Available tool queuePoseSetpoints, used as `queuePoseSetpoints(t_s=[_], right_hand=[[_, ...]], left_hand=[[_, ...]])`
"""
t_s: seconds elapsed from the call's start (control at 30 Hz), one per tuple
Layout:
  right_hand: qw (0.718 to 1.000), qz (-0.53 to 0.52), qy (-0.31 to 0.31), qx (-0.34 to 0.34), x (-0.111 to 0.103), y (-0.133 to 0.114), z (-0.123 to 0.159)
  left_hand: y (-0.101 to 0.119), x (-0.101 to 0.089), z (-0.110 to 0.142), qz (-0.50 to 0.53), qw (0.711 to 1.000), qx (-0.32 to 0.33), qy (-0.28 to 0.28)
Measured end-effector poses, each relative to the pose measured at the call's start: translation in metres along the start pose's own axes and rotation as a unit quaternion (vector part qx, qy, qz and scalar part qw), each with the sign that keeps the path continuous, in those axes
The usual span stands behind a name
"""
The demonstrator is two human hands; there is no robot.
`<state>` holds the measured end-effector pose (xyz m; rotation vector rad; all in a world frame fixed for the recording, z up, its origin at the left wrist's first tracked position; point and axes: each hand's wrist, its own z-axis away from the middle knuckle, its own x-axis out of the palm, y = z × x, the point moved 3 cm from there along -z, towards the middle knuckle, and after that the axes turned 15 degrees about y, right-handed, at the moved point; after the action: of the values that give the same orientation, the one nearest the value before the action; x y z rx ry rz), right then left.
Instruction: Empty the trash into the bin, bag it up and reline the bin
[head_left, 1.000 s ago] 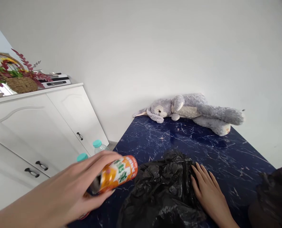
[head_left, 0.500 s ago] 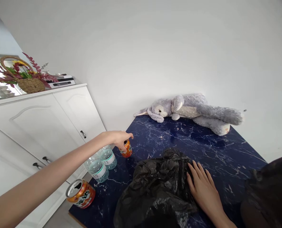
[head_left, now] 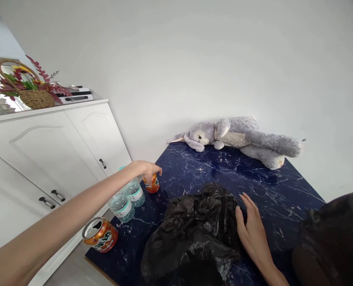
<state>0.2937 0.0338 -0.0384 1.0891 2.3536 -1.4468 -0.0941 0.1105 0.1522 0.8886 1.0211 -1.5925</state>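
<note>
My left hand reaches out to the table's left edge and grips the top of an upright orange can that stands on the dark blue marble table. Just left of that can stand two clear water bottles. A second orange can, opened, sits at the near left corner. My right hand rests with fingers stretched flat against the right side of a crumpled black plastic bag lying in the middle of the table.
A grey plush animal lies along the table's far edge against the white wall. A white cabinet stands to the left, with a wicker basket of flowers on top. A dark object fills the lower right corner.
My left hand carried the orange can from close to the camera out to the table's left edge and set it upright beside the bottles. My right hand stayed on the bag.
</note>
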Motion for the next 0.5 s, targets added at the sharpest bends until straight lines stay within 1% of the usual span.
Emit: queuePoseSetpoints(t_s=[0.1,0.17,0.23,0.3,0.37,0.43,0.5], right_hand=[[0.999,-0.033,-0.026,-0.015,-0.002,-0.012,0.002],[0.996,-0.052,-0.062,-0.030,0.000,-0.015,0.006],[0.991,-0.061,-0.100,-0.057,0.004,-0.016,0.010],[0.987,-0.057,-0.117,-0.093,0.008,-0.016,0.013],[0.984,-0.052,-0.113,-0.124,0.009,-0.017,0.015],[0.982,-0.056,-0.106,-0.143,0.009,-0.018,0.015],[0.981,-0.063,-0.104,-0.148,0.007,-0.021,0.014]], left_hand=[[0.003,-0.006,0.005,0.009,1.000,-0.002,0.025],[0.011,-0.013,0.015,0.013,0.998,0.008,0.068],[0.029,-0.021,0.030,0.018,0.991,0.027,0.126],[0.057,-0.024,0.052,0.029,0.982,0.057,0.176],[0.093,-0.019,0.078,0.052,0.972,0.096,0.210],[0.131,-0.003,0.102,0.078,0.964,0.142,0.209],[0.164,0.025,0.120,0.100,0.959,0.176,0.198]])
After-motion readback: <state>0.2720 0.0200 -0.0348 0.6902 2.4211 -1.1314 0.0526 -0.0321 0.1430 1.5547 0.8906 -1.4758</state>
